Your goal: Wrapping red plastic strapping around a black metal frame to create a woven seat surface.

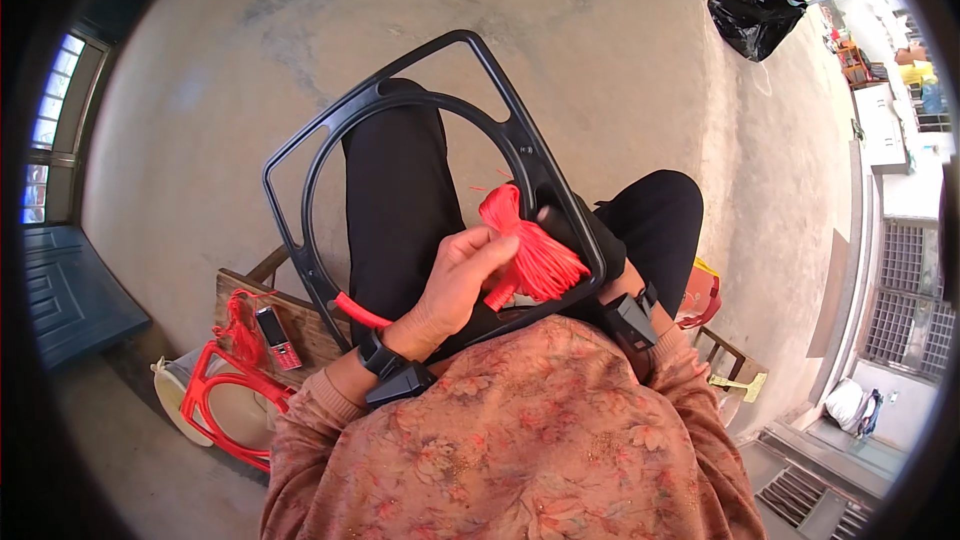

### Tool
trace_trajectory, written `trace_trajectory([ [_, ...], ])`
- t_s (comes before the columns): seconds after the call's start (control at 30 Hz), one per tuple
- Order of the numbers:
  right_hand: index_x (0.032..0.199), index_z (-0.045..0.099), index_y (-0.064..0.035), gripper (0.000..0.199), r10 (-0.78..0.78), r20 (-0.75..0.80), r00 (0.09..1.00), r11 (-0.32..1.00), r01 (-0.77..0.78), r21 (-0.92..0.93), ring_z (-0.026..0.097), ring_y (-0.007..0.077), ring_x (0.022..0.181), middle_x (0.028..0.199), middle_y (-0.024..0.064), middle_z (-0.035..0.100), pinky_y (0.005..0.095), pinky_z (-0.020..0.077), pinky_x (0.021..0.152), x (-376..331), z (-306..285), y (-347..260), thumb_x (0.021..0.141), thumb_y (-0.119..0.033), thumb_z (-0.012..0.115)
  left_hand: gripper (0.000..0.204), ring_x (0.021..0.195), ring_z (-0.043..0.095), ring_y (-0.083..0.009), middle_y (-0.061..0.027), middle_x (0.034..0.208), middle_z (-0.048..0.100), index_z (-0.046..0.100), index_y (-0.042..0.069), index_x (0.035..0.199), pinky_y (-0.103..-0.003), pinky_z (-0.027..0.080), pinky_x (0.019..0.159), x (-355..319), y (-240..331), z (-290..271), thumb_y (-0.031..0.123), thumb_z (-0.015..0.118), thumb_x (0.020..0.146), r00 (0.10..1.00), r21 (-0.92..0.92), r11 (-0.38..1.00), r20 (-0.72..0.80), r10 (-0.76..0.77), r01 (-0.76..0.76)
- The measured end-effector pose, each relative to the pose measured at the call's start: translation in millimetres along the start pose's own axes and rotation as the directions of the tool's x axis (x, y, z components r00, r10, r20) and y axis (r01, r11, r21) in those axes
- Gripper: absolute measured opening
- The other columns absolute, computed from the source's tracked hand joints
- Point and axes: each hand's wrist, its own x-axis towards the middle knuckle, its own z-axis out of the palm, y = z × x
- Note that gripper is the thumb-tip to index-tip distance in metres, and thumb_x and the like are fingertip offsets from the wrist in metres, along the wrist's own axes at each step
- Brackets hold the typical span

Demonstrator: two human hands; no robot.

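A black frame [463, 38], squarish outside with a round ring inside, rests across my lap. Red cord is wrapped closely around part of its ring [361, 311] on the near side. Pinched between the thumb and fingers of my left hand [462, 278] is a looped bundle of red cord [545, 258], inside the ring. My right hand [603, 246], in a dark glove with a bare fingertip showing, closes around the frame's right side, close beside the bundle. The frame and the cord hide part of its fingers.
On a wooden bench [318, 317] at the left lie a red phone [277, 338] and tangled red cord [238, 328]. A red frame [205, 385] leans by a pale bucket [168, 392]. A black plastic bag [757, 24] sits on the floor at far right.
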Motion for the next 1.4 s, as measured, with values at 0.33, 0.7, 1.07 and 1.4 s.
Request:
trace_trajectory([
  [0.33, 0.125, 0.053, -0.0018, 0.037, -0.09, -0.319, 0.944, 0.938, 0.188, 0.292, 0.058, 0.0195, 0.108, 0.116, 0.0108, 0.061, 0.0316, 0.0487, 0.09, -13, 26, 41, 0.091, -0.014, 0.059, 0.036, 0.072, 0.064, -0.0198, -0.0116, 0.092, 0.066, 0.057, 0.0, 0.111, -0.031, 0.052, 0.062, 1, -8, -7, 0.03, 0.042, 0.099, 0.984, -0.269, 0.951, 0.132, -0.121, 0.153],
  [0.7, 0.127, 0.052, -0.0051, 0.033, 0.05, -0.34, 0.939, 0.981, 0.017, 0.192, 0.058, 0.0164, 0.103, 0.116, 0.0075, 0.06, 0.0311, 0.0468, 0.09, -22, 11, 20, 0.097, -0.02, 0.051, 0.04, 0.069, 0.063, -0.0202, -0.0138, 0.088, 0.065, 0.057, -0.001, 0.109, -0.031, 0.052, 0.06, 4, -4, -5, 0.033, 0.04, 0.098, 0.959, -0.16, 0.948, 0.116, -0.259, 0.276],
  [1.07, 0.108, 0.053, -0.0021, 0.034, -0.008, -0.563, 0.826, 0.299, 0.54, 0.787, 0.041, 0.0047, 0.043, 0.064, -0.0046, 0.041, 0.021, 0.0343, 0.041, -79, -84, -12, 0.1, -0.034, 0.044, 0.038, 0.068, 0.061, -0.0176, -0.0118, 0.083, 0.063, 0.06, -0.005, 0.106, -0.029, 0.051, 0.06, 2, 4, -6, 0.027, 0.041, 0.097, 0.945, -0.255, 0.916, 0.187, -0.267, 0.309],
  [1.4, 0.126, 0.052, 0.0018, 0.034, -0.078, -0.815, 0.574, 0.842, 0.476, 0.254, 0.058, 0.0183, 0.094, 0.104, 0.0114, 0.061, 0.0286, 0.0472, 0.082, -129, -102, 62, 0.097, -0.014, 0.045, 0.011, 0.056, 0.06, -0.0205, -0.0151, 0.074, 0.063, 0.052, 0.004, 0.086, -0.031, 0.049, 0.049, 2, 7, 3, 0.013, 0.053, 0.092, 0.989, 0.006, 0.99, 0.048, -0.142, 0.142],
])
